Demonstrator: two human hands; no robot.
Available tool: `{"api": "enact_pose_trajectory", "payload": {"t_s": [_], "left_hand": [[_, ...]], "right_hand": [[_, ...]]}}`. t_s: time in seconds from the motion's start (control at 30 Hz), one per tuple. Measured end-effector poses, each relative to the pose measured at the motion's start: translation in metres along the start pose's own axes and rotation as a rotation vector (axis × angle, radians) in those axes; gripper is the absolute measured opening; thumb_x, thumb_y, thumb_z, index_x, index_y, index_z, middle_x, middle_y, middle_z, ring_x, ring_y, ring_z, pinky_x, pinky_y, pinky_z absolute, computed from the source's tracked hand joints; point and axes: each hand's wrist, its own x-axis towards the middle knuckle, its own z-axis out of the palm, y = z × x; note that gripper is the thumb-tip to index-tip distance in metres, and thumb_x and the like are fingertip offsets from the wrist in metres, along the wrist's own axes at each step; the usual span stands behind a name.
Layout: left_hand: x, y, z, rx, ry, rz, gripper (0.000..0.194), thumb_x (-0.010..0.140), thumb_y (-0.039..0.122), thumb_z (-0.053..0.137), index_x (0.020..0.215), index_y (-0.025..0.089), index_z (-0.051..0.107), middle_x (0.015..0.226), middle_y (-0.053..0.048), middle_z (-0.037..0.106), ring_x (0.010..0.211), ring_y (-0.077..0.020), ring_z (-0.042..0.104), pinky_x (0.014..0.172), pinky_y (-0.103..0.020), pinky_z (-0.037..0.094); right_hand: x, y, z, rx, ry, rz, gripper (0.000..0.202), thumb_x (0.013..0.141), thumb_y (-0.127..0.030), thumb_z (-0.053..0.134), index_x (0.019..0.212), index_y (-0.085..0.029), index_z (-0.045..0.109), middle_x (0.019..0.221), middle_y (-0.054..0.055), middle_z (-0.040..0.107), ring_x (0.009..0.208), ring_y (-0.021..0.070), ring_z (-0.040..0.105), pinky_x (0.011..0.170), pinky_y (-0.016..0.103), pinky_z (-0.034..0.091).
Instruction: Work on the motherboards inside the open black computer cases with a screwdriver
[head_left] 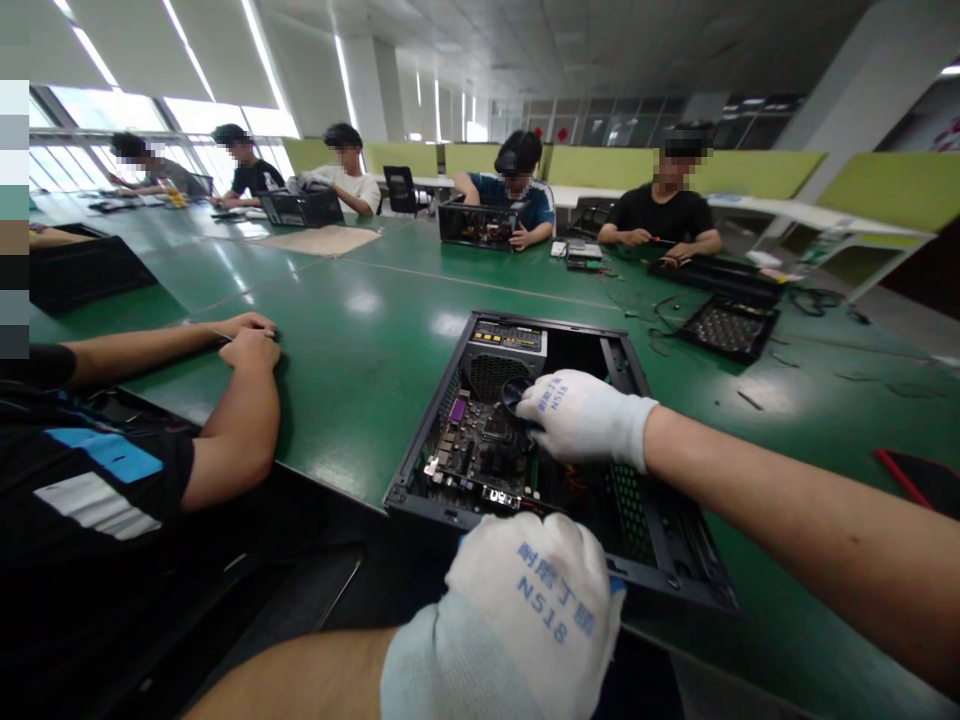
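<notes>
An opened black computer case (431,420) lies on its side on the green table, its inside facing up. Within it I see a motherboard (484,450) with a purple connector, and a power supply (504,340) with a fan grille. My right hand (577,415), in a white glove, reaches over the board. Its closed fingers hold a round black cooling fan (514,396), partly covered by the glove. At the near edge of the case is my gloved left hand (529,600), knuckles up and fingers curled under. Its fingertips are hidden.
A neighbour's bare forearms (247,425) rest on the table at left. Across the table (337,310), several people work on computer parts. A dark drive cage (727,328) and loose cables lie at the back right. A red-edged dark object (919,480) lies at right.
</notes>
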Motion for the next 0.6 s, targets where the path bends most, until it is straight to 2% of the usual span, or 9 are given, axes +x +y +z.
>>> {"api": "enact_pose_trajectory", "payload": {"t_s": [0.17, 0.37, 0.5, 0.6], "left_hand": [[0.000, 0.001, 0.003, -0.033, 0.007, -0.018, 0.037, 0.101, 0.040, 0.065, 0.132, 0.020, 0.063, 0.134, -0.011, 0.064, 0.113, -0.0250, 0.066, 0.094, -0.047, 0.060], [0.000, 0.002, 0.000, -0.041, 0.002, -0.034, 0.036, 0.101, 0.040, 0.065, 0.131, 0.019, 0.063, 0.132, -0.011, 0.065, 0.111, -0.0244, 0.067, 0.093, -0.046, 0.060], [0.006, 0.002, -0.004, -0.032, -0.008, -0.036, 0.028, 0.102, 0.043, 0.057, 0.113, 0.020, 0.070, 0.103, -0.012, 0.071, 0.085, -0.0261, 0.070, 0.070, -0.040, 0.061], [0.014, 0.002, -0.003, -0.049, -0.076, -0.066, 0.028, 0.098, 0.045, 0.056, 0.105, 0.021, 0.069, 0.090, -0.010, 0.071, 0.073, -0.0259, 0.069, 0.060, -0.037, 0.057]], "right_hand": [[-0.016, 0.013, -0.001, -0.011, -0.038, 0.175, 0.026, 0.086, -0.028, 0.060, 0.094, -0.016, 0.081, 0.094, 0.016, 0.080, 0.090, 0.0313, 0.076, 0.076, 0.038, 0.052], [0.002, 0.036, 0.011, -0.094, -0.104, 0.295, 0.031, 0.089, -0.028, 0.057, 0.100, -0.012, 0.082, 0.105, 0.022, 0.079, 0.102, 0.0361, 0.074, 0.083, 0.044, 0.051], [0.017, 0.049, 0.023, -0.076, -0.120, 0.348, 0.029, 0.087, -0.029, 0.062, 0.101, -0.013, 0.082, 0.102, 0.023, 0.079, 0.102, 0.0357, 0.073, 0.082, 0.043, 0.051], [0.018, 0.054, 0.027, -0.049, -0.094, 0.365, 0.033, 0.089, -0.036, 0.062, 0.099, -0.013, 0.082, 0.099, 0.022, 0.079, 0.101, 0.0350, 0.073, 0.082, 0.042, 0.050]]}}
